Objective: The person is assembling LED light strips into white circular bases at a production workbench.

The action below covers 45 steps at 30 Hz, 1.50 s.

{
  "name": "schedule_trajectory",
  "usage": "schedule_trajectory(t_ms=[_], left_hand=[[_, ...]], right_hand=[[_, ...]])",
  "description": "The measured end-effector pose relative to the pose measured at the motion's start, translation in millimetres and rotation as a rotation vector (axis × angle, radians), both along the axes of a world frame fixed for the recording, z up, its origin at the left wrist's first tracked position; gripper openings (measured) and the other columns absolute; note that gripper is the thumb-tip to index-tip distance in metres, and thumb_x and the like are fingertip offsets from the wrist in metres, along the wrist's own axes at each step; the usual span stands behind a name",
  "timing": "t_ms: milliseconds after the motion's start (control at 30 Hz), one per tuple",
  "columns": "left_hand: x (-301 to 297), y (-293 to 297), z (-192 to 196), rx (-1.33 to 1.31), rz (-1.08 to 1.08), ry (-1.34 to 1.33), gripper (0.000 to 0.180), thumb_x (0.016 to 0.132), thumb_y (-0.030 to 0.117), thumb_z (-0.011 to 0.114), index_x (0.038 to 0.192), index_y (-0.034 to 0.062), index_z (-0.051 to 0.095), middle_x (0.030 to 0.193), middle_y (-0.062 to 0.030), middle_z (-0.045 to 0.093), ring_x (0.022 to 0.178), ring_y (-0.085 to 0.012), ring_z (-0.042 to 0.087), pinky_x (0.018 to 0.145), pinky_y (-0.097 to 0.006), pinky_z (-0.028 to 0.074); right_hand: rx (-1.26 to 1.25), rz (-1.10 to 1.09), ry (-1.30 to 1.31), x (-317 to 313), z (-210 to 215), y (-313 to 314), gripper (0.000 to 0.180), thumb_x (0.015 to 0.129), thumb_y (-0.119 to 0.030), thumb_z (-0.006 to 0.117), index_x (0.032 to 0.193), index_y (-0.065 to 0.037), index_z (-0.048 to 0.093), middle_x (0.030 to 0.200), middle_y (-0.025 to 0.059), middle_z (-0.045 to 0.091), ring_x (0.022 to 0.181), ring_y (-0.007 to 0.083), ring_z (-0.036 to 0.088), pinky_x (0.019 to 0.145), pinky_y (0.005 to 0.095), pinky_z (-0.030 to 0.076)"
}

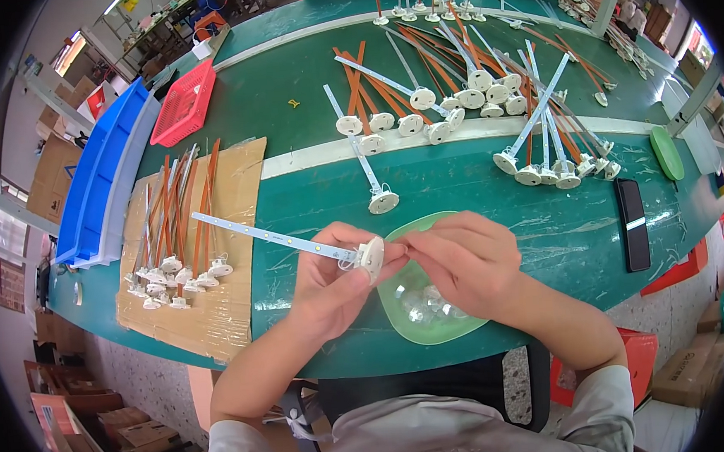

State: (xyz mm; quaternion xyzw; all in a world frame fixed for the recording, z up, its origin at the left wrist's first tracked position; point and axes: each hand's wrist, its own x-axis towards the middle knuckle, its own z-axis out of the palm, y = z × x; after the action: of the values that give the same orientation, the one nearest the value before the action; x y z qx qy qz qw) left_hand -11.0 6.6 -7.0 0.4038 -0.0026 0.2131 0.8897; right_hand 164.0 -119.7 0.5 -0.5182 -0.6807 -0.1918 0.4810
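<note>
Between the fingers and thumb of my left hand [332, 282] is an LED strip with a round white base [371, 260]; its narrow light-bar [271, 236] points up to the left, with thin white wires at the joint. My right hand [468, 261] is closed in a pinch beside the base, its fingertips meeting the left fingertips. Whatever lies in that pinch is too small or hidden to make out. Below my right hand stands a light green bowl [396, 311] holding small clear, shiny pieces. Another LED strip with a white base [384, 201] lies just beyond my hands.
Cardboard [251, 179] at the left carries a pile of similar strips [166, 275]. Further left are a blue bin [102, 175] and a red basket [184, 103]. More strips [470, 95] are heaped ahead. A phone [633, 224] and green dish [667, 153] sit right. People's hands show across the table.
</note>
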Motion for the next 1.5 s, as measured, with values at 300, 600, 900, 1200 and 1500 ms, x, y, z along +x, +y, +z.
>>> schedule_trajectory(t_ms=[300,600,900,1200,1500], left_hand=[[0.2,-1.8,5.6,0.025,0.006,-0.001,0.032,0.091,0.012,0.069,0.115,0.0,0.052,0.122,-0.024,0.063,0.131,-0.0423,0.05,0.113,-0.054,0.037],[1.0,-3.8,3.0,0.169,0.093,0.045,0.038,0.088,0.017,0.073,0.114,-0.001,0.051,0.117,-0.0261,0.065,0.129,-0.0424,0.052,0.11,-0.05,0.043],[-0.6,-2.0,2.7,0.274,0.141,0.074,0.038,0.086,0.005,0.073,0.118,0.0014,0.053,0.121,-0.0233,0.065,0.124,-0.0346,0.058,0.11,-0.049,0.043],[-0.3,-5.7,1.9,0.403,0.204,0.07,0.042,0.085,0.008,0.075,0.12,0.0015,0.051,0.122,-0.0253,0.064,0.125,-0.036,0.057,0.111,-0.051,0.042],[-1.3,-8.1,4.4,0.494,0.215,0.074,0.046,0.084,0.008,0.077,0.121,0.0004,0.051,0.124,-0.0238,0.064,0.126,-0.0352,0.056,0.112,-0.051,0.039]], right_hand=[[-0.042,0.008,0.161,-1.5,12.1,-5.2,0.021,0.068,0.0,0.083,0.085,-0.009,0.074,0.086,0.0023,0.068,0.07,0.0186,0.056,0.053,0.0259,0.044],[-0.515,0.071,0.951,-10.2,12.1,-12.5,0.008,0.083,0.0,0.077,0.089,0.002,0.072,0.091,0.0092,0.071,0.077,0.0108,0.065,0.064,0.0232,0.055],[-0.597,0.241,1.06,-11.0,14.4,-13.2,0.012,0.088,0.004,0.07,0.099,0.006,0.071,0.097,0.0122,0.071,0.084,0.0123,0.068,0.07,0.0258,0.057],[-0.522,0.175,0.955,-9.4,7.7,-12.6,0.012,0.086,-0.009,0.071,0.095,-0.002,0.074,0.091,0.008,0.075,0.078,0.0119,0.07,0.061,0.0262,0.054],[-0.564,0.151,0.949,-10.1,16.6,-15.0,0.008,0.088,0.0,0.069,0.094,0.004,0.072,0.09,0.0078,0.072,0.079,0.0083,0.066,0.065,0.0236,0.055]])
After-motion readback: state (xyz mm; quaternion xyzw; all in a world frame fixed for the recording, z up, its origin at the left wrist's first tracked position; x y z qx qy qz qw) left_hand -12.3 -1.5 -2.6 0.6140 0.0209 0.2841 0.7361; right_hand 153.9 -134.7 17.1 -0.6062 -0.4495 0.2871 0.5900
